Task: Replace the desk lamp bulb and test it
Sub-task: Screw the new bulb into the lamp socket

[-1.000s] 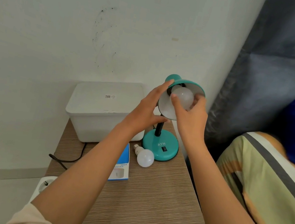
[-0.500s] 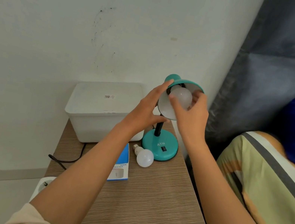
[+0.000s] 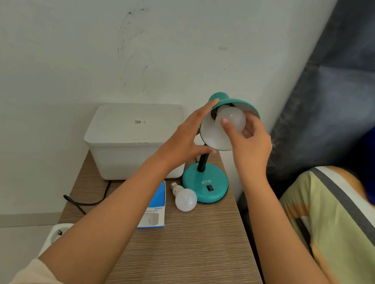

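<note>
A teal desk lamp stands at the back of a wooden table, its round base carrying a black switch. Its shade is tilted toward me, white inside. My left hand grips the shade's left rim and back. My right hand has thumb and fingers closed around a white bulb sitting in the shade's socket. A second white bulb lies loose on the table in front of the base, its screw cap pointing back left.
A white lidded plastic box stands against the wall behind my left arm. A blue and white bulb carton lies flat beside the loose bulb. A black cord runs off the left edge toward a white socket strip. A bed with striped bedding borders the right.
My right hand has turned around the bulb in the shade, its fingers shifting further over the bulb's right side. My left hand keeps its hold on the shade.
</note>
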Demonstrator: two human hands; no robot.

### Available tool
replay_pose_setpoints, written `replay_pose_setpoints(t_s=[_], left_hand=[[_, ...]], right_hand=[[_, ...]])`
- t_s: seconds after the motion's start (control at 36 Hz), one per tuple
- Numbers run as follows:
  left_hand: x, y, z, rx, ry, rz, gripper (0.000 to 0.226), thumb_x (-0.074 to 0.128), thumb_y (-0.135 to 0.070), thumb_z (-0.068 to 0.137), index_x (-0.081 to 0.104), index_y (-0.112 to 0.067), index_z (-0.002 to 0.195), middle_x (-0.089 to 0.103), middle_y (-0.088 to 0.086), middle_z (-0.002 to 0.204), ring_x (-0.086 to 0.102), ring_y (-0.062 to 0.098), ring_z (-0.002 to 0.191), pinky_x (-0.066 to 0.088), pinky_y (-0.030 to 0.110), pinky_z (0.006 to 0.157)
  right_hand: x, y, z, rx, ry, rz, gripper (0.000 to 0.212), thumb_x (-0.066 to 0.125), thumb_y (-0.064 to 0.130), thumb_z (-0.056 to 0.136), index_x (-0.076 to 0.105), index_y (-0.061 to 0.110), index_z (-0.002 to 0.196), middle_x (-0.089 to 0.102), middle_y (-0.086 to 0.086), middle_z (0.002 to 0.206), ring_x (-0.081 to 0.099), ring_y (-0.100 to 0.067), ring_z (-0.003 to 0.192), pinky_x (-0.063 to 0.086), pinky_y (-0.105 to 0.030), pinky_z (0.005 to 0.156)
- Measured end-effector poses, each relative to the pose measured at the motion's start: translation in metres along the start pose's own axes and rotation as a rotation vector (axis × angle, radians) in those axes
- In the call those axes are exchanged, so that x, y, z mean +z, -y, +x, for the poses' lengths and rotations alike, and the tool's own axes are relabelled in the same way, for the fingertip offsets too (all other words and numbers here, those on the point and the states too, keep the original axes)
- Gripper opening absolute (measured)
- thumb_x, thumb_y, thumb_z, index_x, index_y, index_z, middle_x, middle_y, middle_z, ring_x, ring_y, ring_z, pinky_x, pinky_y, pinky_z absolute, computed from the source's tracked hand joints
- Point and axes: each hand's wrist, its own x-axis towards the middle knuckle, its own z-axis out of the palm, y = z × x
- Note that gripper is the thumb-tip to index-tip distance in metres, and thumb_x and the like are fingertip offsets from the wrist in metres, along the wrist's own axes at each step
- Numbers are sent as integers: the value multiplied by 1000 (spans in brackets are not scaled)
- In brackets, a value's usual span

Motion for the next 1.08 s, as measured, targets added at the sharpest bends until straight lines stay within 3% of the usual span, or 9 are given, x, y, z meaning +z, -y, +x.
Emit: replay_pose_setpoints(t_s=[0.19,0.25,0.33,0.44,0.56,0.64,0.78,1.0,1.08], left_hand=[[4,1,1,7,5,6,100,79,-4,70,16,-46,136,29,-20,137,30,-25,118,37,7,96],[3,0,1,3,6,-2,100,79,-4,71,16,-48,135,30,-19,138,31,-24,118,38,8,96],[3,-1,2,2,3,-13,100,78,-2,71,16,-51,132,30,-21,136,31,-25,117,37,7,96],[6,-1,3,18,4,6,99,79,-3,71,15,-49,133,28,-23,135,27,-28,116,34,2,94],[5,-1,4,14,0,7,99,79,-5,72,16,-47,135,30,-19,138,28,-25,119,36,9,99],[4,0,3,9,-11,-8,101,80,-5,71,15,-52,133,30,-19,139,32,-18,122,38,15,101],[4,-1,3,23,4,1,98,79,-5,72,16,-44,135,29,-20,136,29,-25,118,36,8,99],[3,-4,3,2,17,12,102,80,-6,71,14,-53,133,30,-19,137,32,-14,122,37,21,106],[1,-5,3,-5,29,30,102,80,-6,71,14,-48,136,27,-21,138,29,-19,121,33,14,105]], right_hand=[[1,-6,-2,-218,29,-284,53,68,28,81,49,16,129,57,-2,129,52,-12,116,42,-21,97],[1,-6,-2,-166,-9,-203,50,68,33,80,53,17,125,61,-1,122,55,-9,108,48,-23,92],[5,-4,-4,-42,-94,-44,45,70,36,78,59,17,118,64,3,109,56,-7,100,45,-11,82],[12,-2,-9,91,-173,91,53,73,36,76,59,14,122,67,0,115,60,-8,105,50,-20,91],[18,2,-10,156,-216,167,57,74,34,75,56,13,125,64,-1,116,59,-9,105,49,-20,90],[17,3,-8,102,-151,70,51,71,35,78,54,16,122,60,4,111,56,-9,104,44,-12,80],[11,-2,-3,-129,-82,-159,53,69,30,78,49,14,125,55,-2,123,48,-7,111,41,-21,95],[11,-1,-1,-112,-67,-106,49,71,28,78,52,15,121,57,1,119,50,-5,105,38,-7,85],[10,0,-1,-118,-53,-142,50,70,28,78,51,14,122,57,-1,119,49,-5,105,40,-15,88]])
